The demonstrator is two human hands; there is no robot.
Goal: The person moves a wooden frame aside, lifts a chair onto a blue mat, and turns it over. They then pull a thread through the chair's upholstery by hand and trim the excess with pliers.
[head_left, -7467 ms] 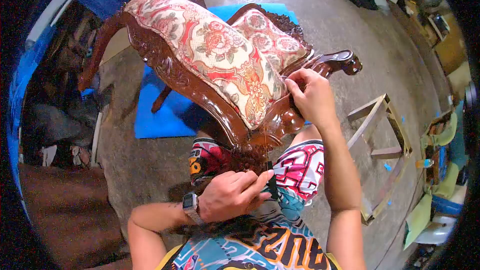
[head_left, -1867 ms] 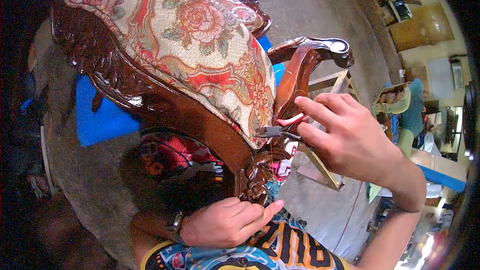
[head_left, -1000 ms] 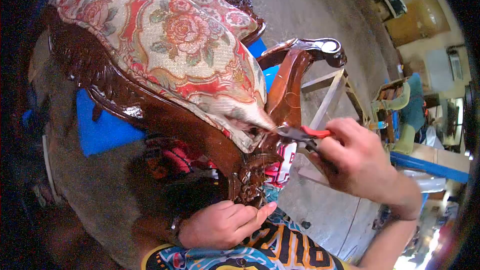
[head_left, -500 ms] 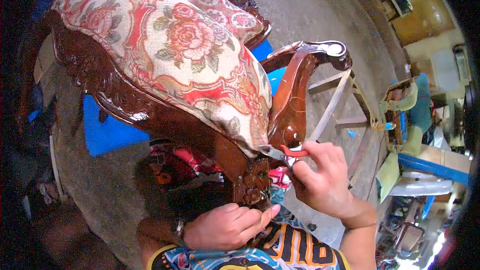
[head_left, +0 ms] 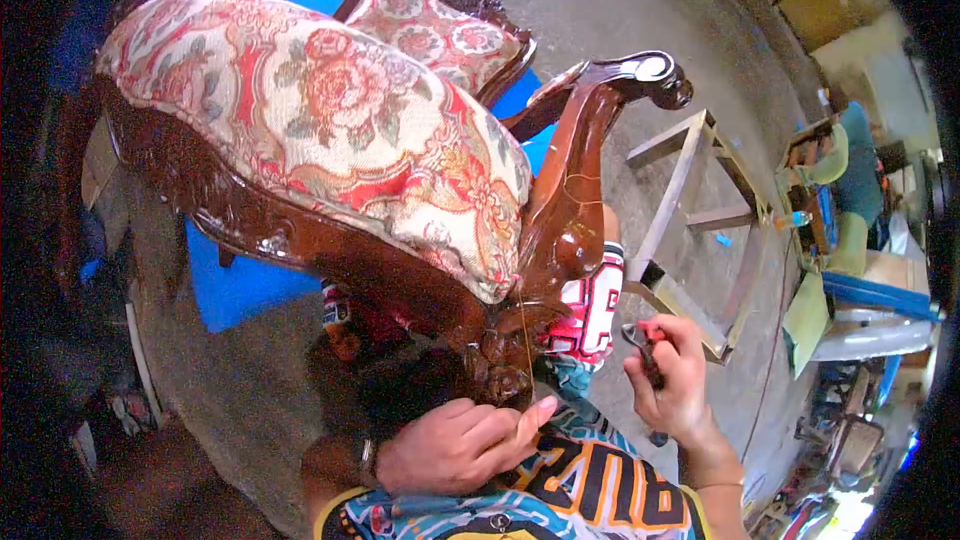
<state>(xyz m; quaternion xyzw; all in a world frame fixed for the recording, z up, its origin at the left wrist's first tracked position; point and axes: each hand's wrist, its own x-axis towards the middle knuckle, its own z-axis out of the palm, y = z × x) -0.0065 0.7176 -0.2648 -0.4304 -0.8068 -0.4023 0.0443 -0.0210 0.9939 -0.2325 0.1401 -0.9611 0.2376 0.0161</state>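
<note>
In my right hand (head_left: pixel 675 385) is a pair of pliers (head_left: pixel 652 340) with red handles and a grey head, held off to the right of the chair. My left hand (head_left: pixel 460 448) is closed in front of the carved front leg (head_left: pixel 500 365), its thumb side to the right. A thin thread (head_left: pixel 530 355) runs from the seat corner down to my left fingers. The dark wooden chair (head_left: pixel 570 240) carries a padded seat (head_left: pixel 370 130) in red and cream floral fabric. Its front corner meets the armrest post.
A second floral cushioned piece (head_left: pixel 430 25) lies behind on a blue sheet (head_left: pixel 250 290). On the concrete floor to the right stands a bare wooden frame (head_left: pixel 690 225). Boards and cluttered items (head_left: pixel 870 290) line the far right side.
My right hand has drawn the pliers away from the seat corner, down and to the right. My left hand has stayed near its place. The view has shifted slightly.
</note>
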